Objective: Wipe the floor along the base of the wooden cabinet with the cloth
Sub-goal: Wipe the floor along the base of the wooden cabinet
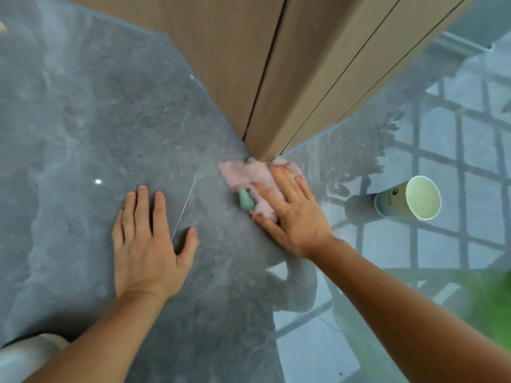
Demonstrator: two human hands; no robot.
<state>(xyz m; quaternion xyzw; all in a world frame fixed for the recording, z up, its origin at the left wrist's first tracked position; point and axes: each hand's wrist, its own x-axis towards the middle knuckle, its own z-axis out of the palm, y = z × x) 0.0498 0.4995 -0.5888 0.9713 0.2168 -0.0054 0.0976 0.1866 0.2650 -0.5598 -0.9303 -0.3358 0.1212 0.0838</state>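
A fluffy pink cloth point(243, 172) with a small green tab lies on the grey polished floor point(83, 128), right at the bottom corner of the wooden cabinet point(298, 78). My right hand point(290, 214) presses flat on the cloth, fingers spread toward the cabinet corner, covering its right part. Left of the cloth and apart from it, my left hand point(149, 239) rests palm down on the bare floor, fingers apart, holding nothing.
A paper cup point(409, 199) lies on its side on the floor to the right of the cloth, mouth facing me. The shiny floor there reflects a window grid. A thin tile seam point(184, 208) runs between my hands. Something green and blurred sits at the lower right.
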